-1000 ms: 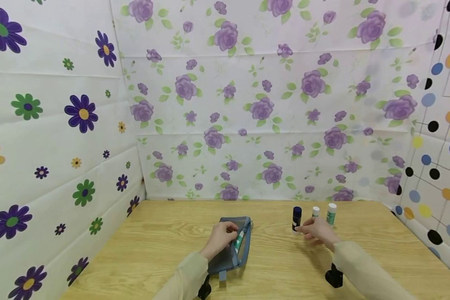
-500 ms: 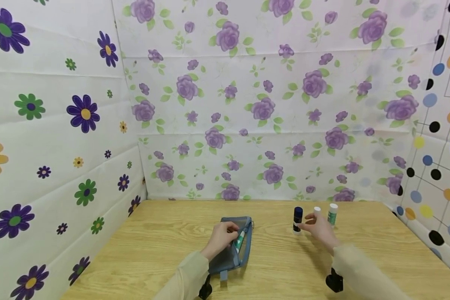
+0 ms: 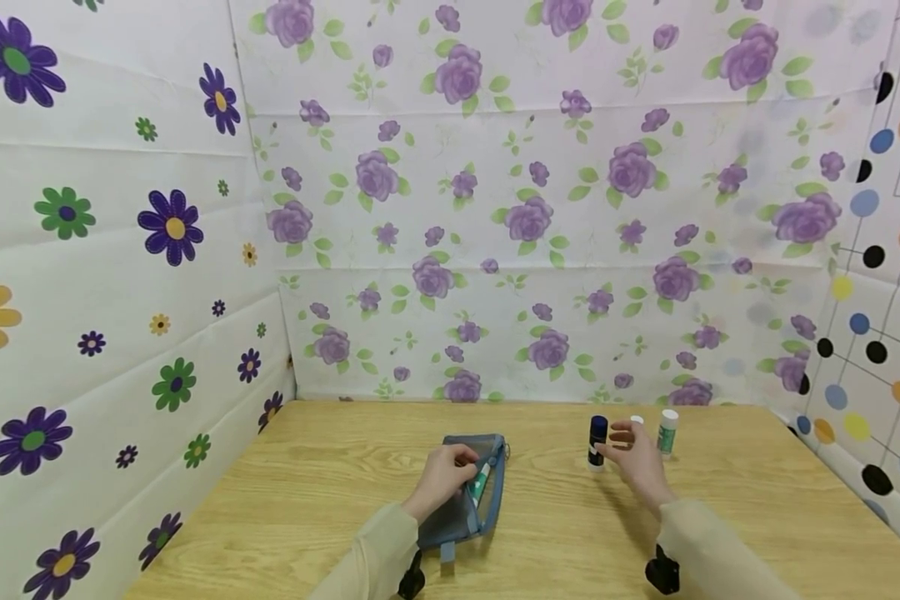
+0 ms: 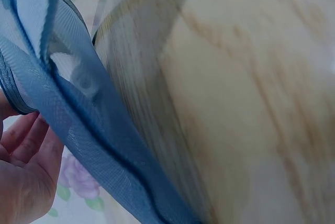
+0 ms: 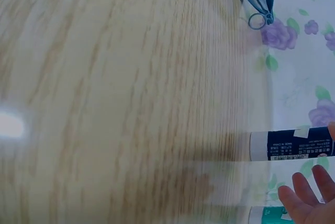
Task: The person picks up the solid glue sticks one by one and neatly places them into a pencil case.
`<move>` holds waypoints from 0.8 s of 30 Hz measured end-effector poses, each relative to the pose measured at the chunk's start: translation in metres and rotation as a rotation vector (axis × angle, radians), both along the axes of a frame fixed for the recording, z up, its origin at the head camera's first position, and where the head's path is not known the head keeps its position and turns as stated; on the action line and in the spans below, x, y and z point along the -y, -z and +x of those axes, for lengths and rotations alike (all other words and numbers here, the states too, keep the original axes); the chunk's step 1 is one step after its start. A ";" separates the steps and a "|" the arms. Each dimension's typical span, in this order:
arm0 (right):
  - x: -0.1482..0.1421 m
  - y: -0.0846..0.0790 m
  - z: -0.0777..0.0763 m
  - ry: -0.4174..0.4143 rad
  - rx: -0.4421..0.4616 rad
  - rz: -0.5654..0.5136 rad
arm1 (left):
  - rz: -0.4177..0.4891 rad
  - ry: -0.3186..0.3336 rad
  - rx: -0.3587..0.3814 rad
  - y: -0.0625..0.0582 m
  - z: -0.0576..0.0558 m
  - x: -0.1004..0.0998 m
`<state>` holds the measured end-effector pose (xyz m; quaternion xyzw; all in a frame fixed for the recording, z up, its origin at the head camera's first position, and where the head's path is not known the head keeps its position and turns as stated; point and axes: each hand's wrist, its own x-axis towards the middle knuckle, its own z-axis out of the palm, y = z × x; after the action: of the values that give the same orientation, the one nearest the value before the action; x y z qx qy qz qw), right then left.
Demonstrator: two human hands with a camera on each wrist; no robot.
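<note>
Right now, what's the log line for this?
left hand: holds blue pouch; right hand: beside dark-blue stick; green tube: in pouch; rightmost white-capped stick: upright on table

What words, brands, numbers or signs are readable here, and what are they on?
No text is readable for certain.
Dark blue glue stick: rows of pale print and what looks like a barcode, too small and blurred.
Far-right green-and-white glue stick: label marks too small.
Green-and-white stick inside the blue mesh pouch: marks too blurred.
</note>
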<state>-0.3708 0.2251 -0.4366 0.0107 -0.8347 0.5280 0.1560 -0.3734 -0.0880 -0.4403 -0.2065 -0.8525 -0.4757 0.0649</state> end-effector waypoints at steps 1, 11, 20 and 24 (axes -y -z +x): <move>0.000 0.001 -0.001 0.004 -0.008 -0.006 | -0.004 -0.003 0.003 0.000 0.000 0.000; 0.009 0.000 0.000 0.027 -0.027 -0.051 | -0.002 -0.003 0.016 0.001 0.000 0.000; 0.014 -0.001 0.001 0.030 0.019 -0.074 | 0.003 -0.006 0.006 0.001 -0.001 0.000; 0.013 0.000 0.000 0.042 0.017 -0.073 | 0.000 -0.004 0.012 0.001 -0.001 0.000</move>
<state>-0.3708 0.2120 -0.4367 -0.0171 -0.8164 0.5546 0.1602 -0.3742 -0.0884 -0.4414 -0.2018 -0.8533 -0.4769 0.0608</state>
